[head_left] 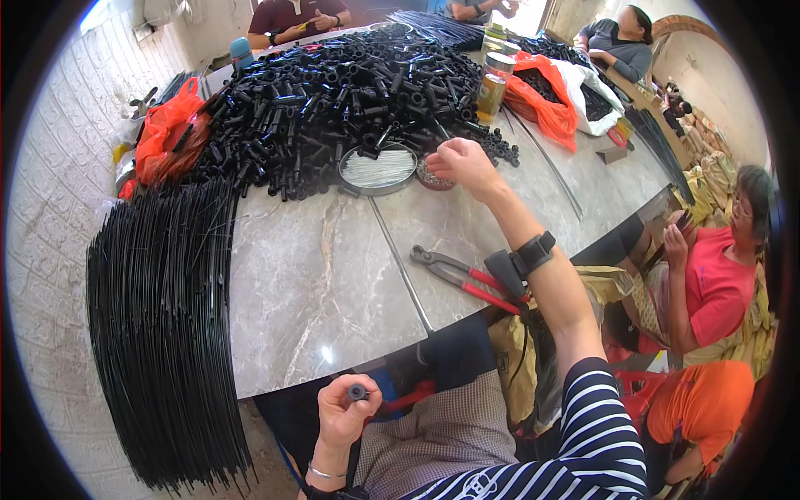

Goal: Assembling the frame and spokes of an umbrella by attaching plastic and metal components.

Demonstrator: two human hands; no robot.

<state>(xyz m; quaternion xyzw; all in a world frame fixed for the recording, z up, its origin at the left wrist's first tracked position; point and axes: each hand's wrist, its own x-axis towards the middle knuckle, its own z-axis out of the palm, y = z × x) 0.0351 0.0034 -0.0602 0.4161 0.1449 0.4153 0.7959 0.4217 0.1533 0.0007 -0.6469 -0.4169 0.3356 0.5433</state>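
Note:
Low over my lap, my left hand (346, 410) is closed around a black tubular part (357, 392) with its round end facing up. My right hand (467, 167) reaches across the table, fingertips pinched together above a small reddish dish (436, 187) of tiny metal pieces; whether anything is between them is too small to tell. Beside the dish sits a round metal tin (379, 192) holding many thin, pale pins. Behind both spreads a large heap of black tubular parts (333, 92). Red-handled pincers (467, 279) lie near my right forearm.
A thick bundle of long black rods (162, 333) hangs over the table's left edge. Drink bottles (493, 87), an orange bag (171, 133) and a white bag (592, 100) stand around the heap. Several people sit nearby, including one in a pink shirt (718, 292) at right.

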